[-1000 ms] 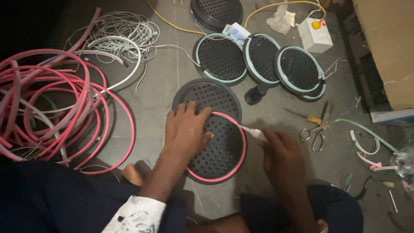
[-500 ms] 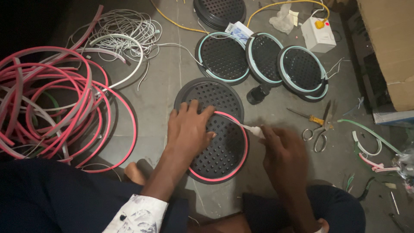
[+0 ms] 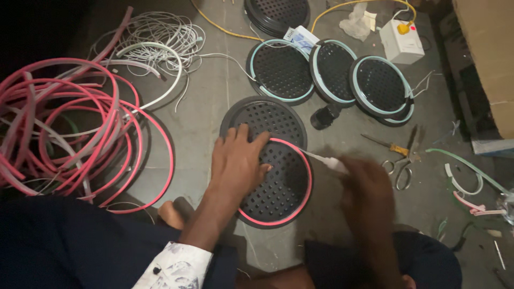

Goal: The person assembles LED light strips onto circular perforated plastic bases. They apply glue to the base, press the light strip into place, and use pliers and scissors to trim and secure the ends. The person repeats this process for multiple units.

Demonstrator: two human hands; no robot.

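Observation:
My left hand (image 3: 239,162) lies flat, fingers spread, on a black perforated round disc (image 3: 278,184) with a pink strip (image 3: 302,200) around its rim. That disc overlaps a second black perforated disc (image 3: 262,115) behind it. My right hand (image 3: 367,184), blurred, grips a white tube (image 3: 324,159) whose thin tip touches the pink strip at the disc's right edge.
A big coil of pink strip (image 3: 80,134) and white wire (image 3: 160,37) lie at the left. Three discs with pale blue rims (image 3: 332,72) sit behind, with a white box (image 3: 400,40), yellow cable (image 3: 342,6), scissors (image 3: 402,163) and a cardboard box (image 3: 487,59) at the right.
My right hand has shifted slightly and is now blurred with motion, the tube still at the disc's rim. My left hand stays pressed on the disc.

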